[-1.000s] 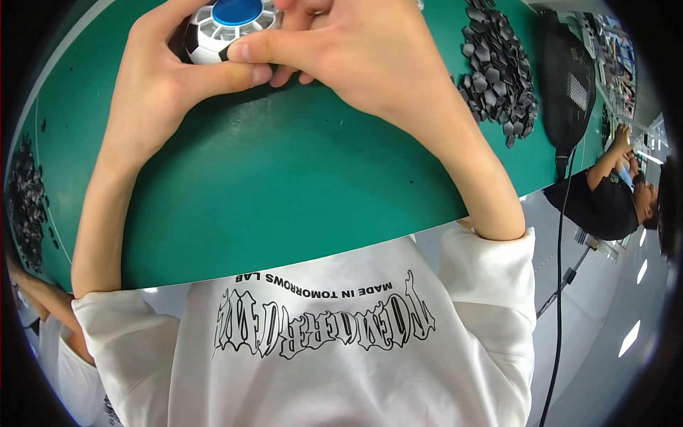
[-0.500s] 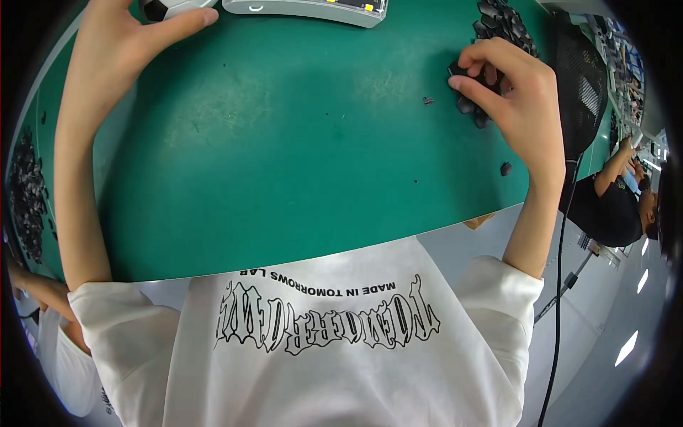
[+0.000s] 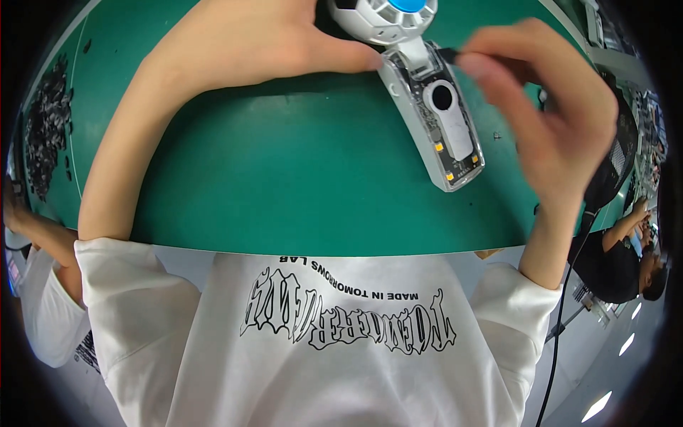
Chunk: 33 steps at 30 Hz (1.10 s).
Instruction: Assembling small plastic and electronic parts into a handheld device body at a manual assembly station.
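A white device (image 3: pixel 413 107) lies at a slant on the green table, with a clear-covered handle showing circuit parts and yellow lights. Its rounded, faceted head (image 3: pixel 384 21) bears a blue disc and is cut off by the top edge. My left hand (image 3: pixel 277 46) holds the device from the left, thumb pressed where head and handle meet; its other fingers are out of the picture. Close to that joint on the right side, my right hand (image 3: pixel 548 92) pinches a small black piece (image 3: pixel 448 55) between thumb and forefinger. Motion blurs this hand slightly.
A heap of small black pieces (image 3: pixel 46 128) lies at the table's far left. Tiny scraps (image 3: pixel 497 135) sit right of the handle. A black mesh item (image 3: pixel 617 156) with a cable (image 3: pixel 562 313) stands at the right edge. Other people work on both sides.
My left hand has moved right, bringing the device nearer and turning its handle toward me. My right hand has left the black pile with a black piece and come to the device's joint.
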### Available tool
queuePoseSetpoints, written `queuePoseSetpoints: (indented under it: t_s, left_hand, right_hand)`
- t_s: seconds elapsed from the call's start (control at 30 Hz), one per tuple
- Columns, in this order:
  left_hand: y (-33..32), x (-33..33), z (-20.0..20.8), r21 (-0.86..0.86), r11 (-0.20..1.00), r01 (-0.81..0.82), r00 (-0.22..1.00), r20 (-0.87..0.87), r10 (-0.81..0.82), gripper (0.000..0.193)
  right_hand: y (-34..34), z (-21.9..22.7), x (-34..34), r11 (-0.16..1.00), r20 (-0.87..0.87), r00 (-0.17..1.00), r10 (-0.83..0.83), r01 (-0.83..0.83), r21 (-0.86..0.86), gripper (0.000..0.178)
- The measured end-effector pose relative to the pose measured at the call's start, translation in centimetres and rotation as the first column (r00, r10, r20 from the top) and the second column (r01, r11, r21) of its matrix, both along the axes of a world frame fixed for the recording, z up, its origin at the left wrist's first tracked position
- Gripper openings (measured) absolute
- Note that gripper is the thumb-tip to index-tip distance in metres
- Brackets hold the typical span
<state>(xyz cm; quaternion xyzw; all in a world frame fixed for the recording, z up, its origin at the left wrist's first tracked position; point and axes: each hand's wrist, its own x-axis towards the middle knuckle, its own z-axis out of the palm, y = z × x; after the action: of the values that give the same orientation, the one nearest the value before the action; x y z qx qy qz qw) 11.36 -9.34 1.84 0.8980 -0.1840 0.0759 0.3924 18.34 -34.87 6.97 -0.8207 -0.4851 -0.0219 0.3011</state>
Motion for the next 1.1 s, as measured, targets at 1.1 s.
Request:
queuePoseSetpoints:
  t_s: [1.1]
  left_hand:
    - [-4.3,1.7,4.1,0.106,0.984,-0.140,0.989,0.055,0.135,0.049]
  right_hand:
    - [2.1,-2.3,0.4,0.996,0.088,0.995,-0.051,0.044,0.077,0.039]
